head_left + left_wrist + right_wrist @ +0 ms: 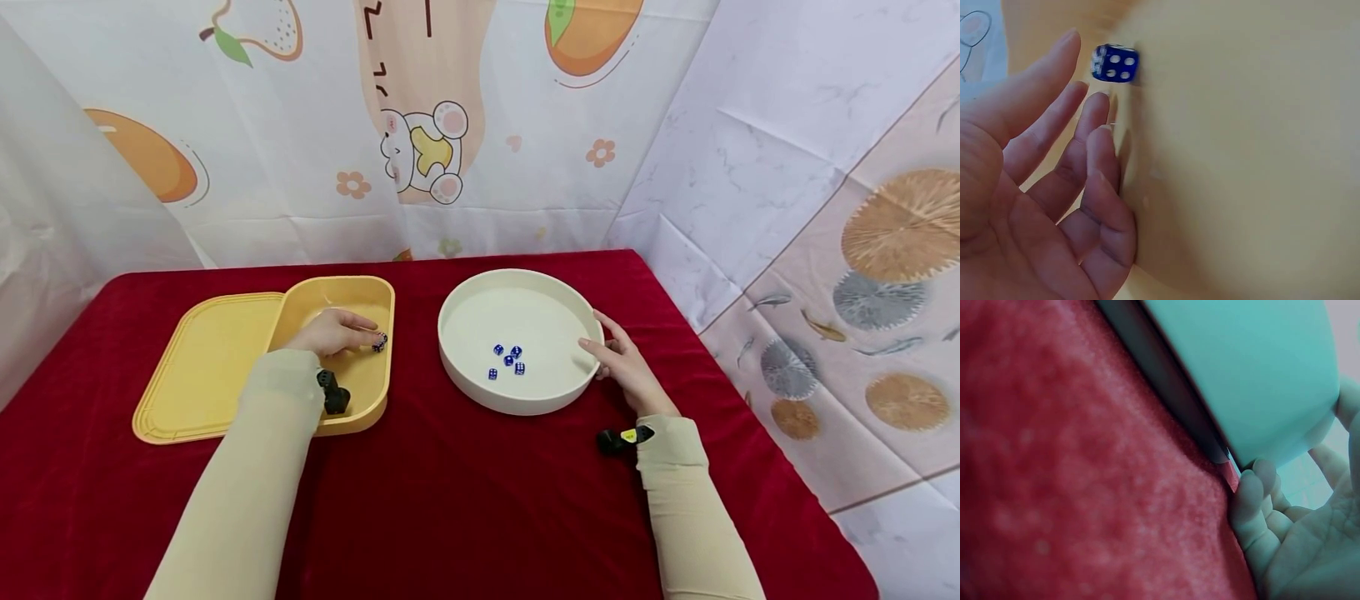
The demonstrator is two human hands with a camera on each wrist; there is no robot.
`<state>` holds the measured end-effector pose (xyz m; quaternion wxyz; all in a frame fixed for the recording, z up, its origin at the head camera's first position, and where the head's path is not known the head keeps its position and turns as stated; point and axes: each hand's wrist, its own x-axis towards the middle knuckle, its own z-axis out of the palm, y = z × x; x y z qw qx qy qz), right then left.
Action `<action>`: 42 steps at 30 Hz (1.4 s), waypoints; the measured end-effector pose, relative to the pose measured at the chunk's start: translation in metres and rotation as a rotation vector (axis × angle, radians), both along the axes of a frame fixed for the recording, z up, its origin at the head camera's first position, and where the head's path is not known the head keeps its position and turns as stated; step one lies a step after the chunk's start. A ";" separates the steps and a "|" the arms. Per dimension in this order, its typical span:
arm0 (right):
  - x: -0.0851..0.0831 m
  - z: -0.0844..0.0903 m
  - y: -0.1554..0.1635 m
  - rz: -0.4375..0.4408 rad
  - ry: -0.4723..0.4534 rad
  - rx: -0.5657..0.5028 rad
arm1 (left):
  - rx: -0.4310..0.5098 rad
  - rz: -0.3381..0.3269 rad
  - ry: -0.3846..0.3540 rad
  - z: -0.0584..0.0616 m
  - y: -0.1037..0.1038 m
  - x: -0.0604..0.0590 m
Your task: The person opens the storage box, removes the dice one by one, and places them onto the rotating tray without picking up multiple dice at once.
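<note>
My left hand [335,331] reaches into the yellow box [392,310], fingers extended along its right side. Just past the fingertips is a blue die [1116,64] with white pips; thumb and fingers stand apart beside it in the left wrist view. At the right, my right hand [624,364] grips the rim of a round cream tray [480,302], thumb over the inside and fingers outside. In the right wrist view, its curled fingertips [1249,495] are at the tray's lower edge. Several blue dice [509,361] lie grouped on the tray floor.
A yellow lid [197,375] lies flat left of the box. Everything stands on a red cloth-covered table [465,508]. Patterned curtains [300,167] hang behind and to the right. A black wrist device [617,440] is on the right wrist.
</note>
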<state>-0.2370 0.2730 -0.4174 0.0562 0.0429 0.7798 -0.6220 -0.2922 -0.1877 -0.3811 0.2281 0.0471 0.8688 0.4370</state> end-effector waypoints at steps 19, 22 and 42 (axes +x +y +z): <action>-0.001 0.002 0.000 -0.003 -0.014 0.013 | -0.079 -0.017 0.036 -0.009 0.005 -0.002; -0.001 0.002 0.000 -0.003 -0.012 0.016 | -0.071 -0.013 0.034 -0.010 0.005 -0.003; 0.000 0.002 0.001 0.001 -0.013 0.030 | -0.142 0.011 -0.002 -0.008 0.005 -0.003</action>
